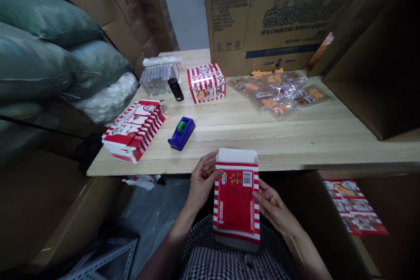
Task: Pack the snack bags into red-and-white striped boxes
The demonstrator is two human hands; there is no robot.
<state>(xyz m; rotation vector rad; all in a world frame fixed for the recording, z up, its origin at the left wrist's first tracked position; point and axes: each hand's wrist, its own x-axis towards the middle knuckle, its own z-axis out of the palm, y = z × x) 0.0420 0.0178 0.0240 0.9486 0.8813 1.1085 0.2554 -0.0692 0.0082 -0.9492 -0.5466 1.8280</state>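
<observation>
A red box with white-striped edges (234,201) is held between both hands, in front of the table's near edge. Its white end flap (237,155) sticks up at the top, and a barcode shows on the red face. My left hand (203,179) grips the upper left side, thumb on the front. On the opposite side, my right hand (272,203) holds the edge lower down, its thumb against the face. Fingers behind the box are hidden.
On the table stand a blue tape dispenser (182,134), flattened striped boxes (134,129), an assembled striped box (206,83), a black cylinder (176,89), clear plastic trays (159,78) and bagged orange items (275,92). Large cartons (262,17) rise behind. Printed sheets (356,208) lie in an open carton at right.
</observation>
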